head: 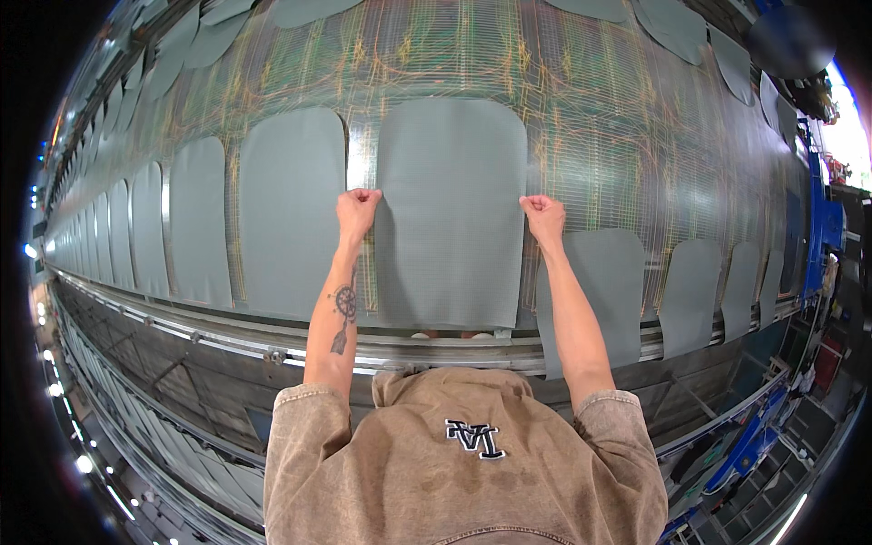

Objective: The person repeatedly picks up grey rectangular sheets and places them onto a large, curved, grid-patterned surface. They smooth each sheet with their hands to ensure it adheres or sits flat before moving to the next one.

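A grey sheet panel with rounded far corners (pixel 449 211) lies in front of me on a long table (pixel 606 184) marked with many coloured lines. My left hand (pixel 359 204) pinches the panel's left edge between thumb and fingers. At its right edge, my right hand (pixel 543 212) pinches it in the same way. Another grey panel (pixel 293 211) lies just left of my left hand, with a narrow strip of table between the two. To the right, a grey panel (pixel 606 293) sits lower and hangs past the table's near edge, close to my right forearm.
A metal rail (pixel 402 360) runs along the near edge. More grey panels (pixel 197 218) line up leftward, and several others (pixel 689 293) overhang at the right. Along the far side lie further grey panels (pixel 674 27). A blue machine frame (pixel 815 225) stands at the right end.
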A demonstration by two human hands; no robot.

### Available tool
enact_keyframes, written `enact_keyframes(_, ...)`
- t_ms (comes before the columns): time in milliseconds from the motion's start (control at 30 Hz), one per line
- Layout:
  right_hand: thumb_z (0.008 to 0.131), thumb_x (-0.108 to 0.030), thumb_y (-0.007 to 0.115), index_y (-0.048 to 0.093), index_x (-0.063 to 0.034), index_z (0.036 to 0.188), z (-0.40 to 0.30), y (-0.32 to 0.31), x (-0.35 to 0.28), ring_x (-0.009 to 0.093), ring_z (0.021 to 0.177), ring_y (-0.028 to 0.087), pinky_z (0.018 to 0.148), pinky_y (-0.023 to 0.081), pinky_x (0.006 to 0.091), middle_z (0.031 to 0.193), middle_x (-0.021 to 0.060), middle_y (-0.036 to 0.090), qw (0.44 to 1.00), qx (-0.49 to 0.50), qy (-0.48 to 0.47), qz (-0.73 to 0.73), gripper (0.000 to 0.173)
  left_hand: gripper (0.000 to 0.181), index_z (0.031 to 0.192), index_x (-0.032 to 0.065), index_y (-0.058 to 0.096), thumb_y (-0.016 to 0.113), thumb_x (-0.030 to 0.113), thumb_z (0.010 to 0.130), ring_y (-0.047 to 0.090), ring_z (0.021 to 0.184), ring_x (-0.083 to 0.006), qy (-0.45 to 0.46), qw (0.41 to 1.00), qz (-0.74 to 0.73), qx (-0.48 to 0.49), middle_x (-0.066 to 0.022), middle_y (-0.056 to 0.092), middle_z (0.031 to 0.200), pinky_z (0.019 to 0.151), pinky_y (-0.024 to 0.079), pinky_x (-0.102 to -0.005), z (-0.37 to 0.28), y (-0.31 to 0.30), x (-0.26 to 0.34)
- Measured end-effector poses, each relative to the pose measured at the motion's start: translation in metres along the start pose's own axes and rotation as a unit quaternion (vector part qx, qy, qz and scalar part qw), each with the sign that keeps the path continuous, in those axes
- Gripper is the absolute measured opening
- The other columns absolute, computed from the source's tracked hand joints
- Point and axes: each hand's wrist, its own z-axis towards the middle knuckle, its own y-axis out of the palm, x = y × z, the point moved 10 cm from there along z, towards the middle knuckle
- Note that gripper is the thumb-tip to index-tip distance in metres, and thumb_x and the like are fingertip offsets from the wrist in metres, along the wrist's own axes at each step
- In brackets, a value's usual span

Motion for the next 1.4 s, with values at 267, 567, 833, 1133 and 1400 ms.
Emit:
enact_keyframes(267,0.083,-0.033,0.083,0.078,-0.0015,0.091,0.006,0.004,0.018,0.013,0.072,0.067,0.07,0.053,0.0304,0.076,0.0065,0.074,1.0,-0.006,0.008,0.005,0.033,0.039,0.083,-0.0054,0.073,0.08,0.033,0.086,0.052,0.062,-0.0099,0.017,1.0,0.012,-0.016,-0.0052,0.064,0.064,0.06,0.047,-0.0315,-0.002,0.0,0.009)
enact_keyframes(567,0.083,-0.039,0.078,0.078,-0.0029,0.094,-0.008,0.003,-0.003,0.025,0.079,0.074,0.074,0.056,0.0357,0.084,0.012,0.077,0.987,-0.061,-0.075,-0.129,0.038,0.035,0.088,-0.0017,0.077,0.079,0.033,0.087,0.06,0.063,-0.0139,0.034,0.994,0.043,-0.094,-0.0059,0.069,0.07,0.063,0.05,-0.033,-0.028,-0.001,-0.012)
enact_keyframes(833,0.083,-0.038,0.077,0.073,-0.0016,0.08,-0.12,0.002,0.026,0.027,0.07,0.069,0.069,0.054,0.0392,0.072,0.0132,0.071,0.958,-0.198,0.017,-0.204,0.037,0.036,0.079,-0.0038,0.072,0.08,0.031,0.087,0.05,0.058,-0.0105,0.036,0.988,0.078,-0.128,-0.004,0.06,0.06,0.057,0.045,-0.0317,-0.14,-0.019,-0.084)
enact_keyframes(1133,0.082,-0.031,0.083,0.068,-0.0025,0.069,-0.195,0.001,0.087,0.014,0.057,0.055,0.058,0.047,0.0335,0.062,0.0041,0.062,0.946,-0.298,0.116,-0.051,0.034,0.034,0.08,-0.0046,0.072,0.08,0.028,0.086,0.052,0.06,-0.0083,0.023,0.989,0.057,-0.134,-0.0034,0.064,0.064,0.057,0.044,-0.0289,-0.214,-0.032,-0.124)
enact_keyframes(1400,0.082,-0.031,0.083,0.075,-0.0028,0.08,-0.206,-0.021,0.09,0.011,0.059,0.058,0.058,0.049,0.031,0.068,0.0047,0.07,0.958,-0.229,0.085,-0.148,0.029,0.035,0.082,-0.0038,0.074,0.078,0.03,0.089,0.05,0.062,-0.0073,0.035,0.992,0.038,-0.115,-0.0004,0.062,0.064,0.058,0.043,-0.0289,-0.218,-0.033,-0.131)
